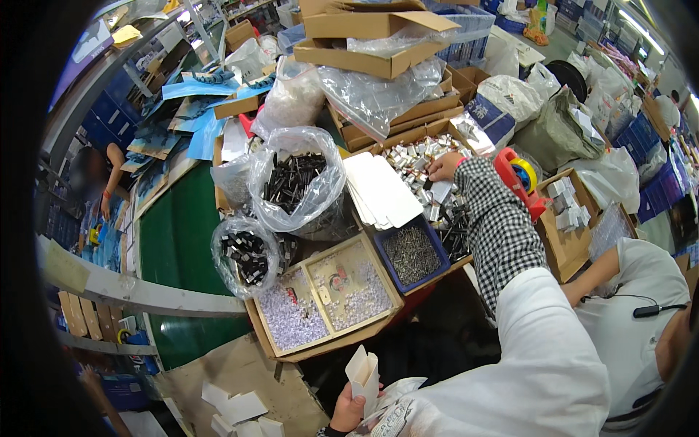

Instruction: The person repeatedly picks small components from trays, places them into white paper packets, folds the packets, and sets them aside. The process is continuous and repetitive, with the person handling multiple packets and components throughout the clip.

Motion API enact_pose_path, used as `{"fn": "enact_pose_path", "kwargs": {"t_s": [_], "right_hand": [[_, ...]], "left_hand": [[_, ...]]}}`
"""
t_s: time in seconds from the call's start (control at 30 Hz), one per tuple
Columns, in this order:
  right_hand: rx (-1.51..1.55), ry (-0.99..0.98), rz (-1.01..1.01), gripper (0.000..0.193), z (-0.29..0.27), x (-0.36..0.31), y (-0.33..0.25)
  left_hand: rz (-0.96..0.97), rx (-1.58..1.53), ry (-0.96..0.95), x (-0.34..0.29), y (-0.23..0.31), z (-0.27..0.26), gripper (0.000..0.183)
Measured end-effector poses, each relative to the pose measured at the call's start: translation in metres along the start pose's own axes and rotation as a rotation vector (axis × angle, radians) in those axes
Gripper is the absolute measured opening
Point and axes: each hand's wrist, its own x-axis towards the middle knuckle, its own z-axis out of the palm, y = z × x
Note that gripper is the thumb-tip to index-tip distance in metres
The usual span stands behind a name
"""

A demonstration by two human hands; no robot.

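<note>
In my left hand [348, 412], low in the picture, is a small white cardboard box [362, 375] held upright, its top end open. My right arm, in a checked sleeve cover, stretches far forward. At its end, my right hand [443, 167] has its fingers curled down among small white-and-metal parts [419, 158] in a carton; what they pinch is hidden. A stack of flat white cards [380, 191] lies left of that hand. Nearer me are a blue bin of small metal screws [412, 251] and a wooden tray [317, 289] of tiny pale pieces in two compartments.
Clear bags of black parts [293, 179] and dark metal pieces [250, 256] stand left. A red tape dispenser [520, 178] sits beside my right sleeve. White boxes [239, 409] lie on cardboard at lower left. Another person [633, 313] is close on the right; one works far left.
</note>
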Motion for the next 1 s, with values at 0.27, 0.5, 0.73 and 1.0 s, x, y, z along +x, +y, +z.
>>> {"fn": "enact_pose_path", "kwargs": {"t_s": [0.27,0.5,0.73,1.0], "right_hand": [[0.177,0.473,0.052,0.037,-0.001,-0.054,0.004],[0.169,0.349,0.146,0.029,0.002,-0.085,-0.004],[-0.243,0.177,0.183,0.033,-0.005,-0.061,0.000],[-0.274,0.169,0.188,0.026,0.002,-0.003,-0.015]], "left_hand": [[0.098,-0.123,-0.055,0.000,0.018,0.003,0.091],[0.133,-0.134,-0.111,-0.008,0.022,-0.004,0.090],[0.088,-0.150,-0.048,-0.014,0.002,-0.013,0.087],[0.113,-0.201,0.008,-0.008,0.000,-0.003,0.056]]}}
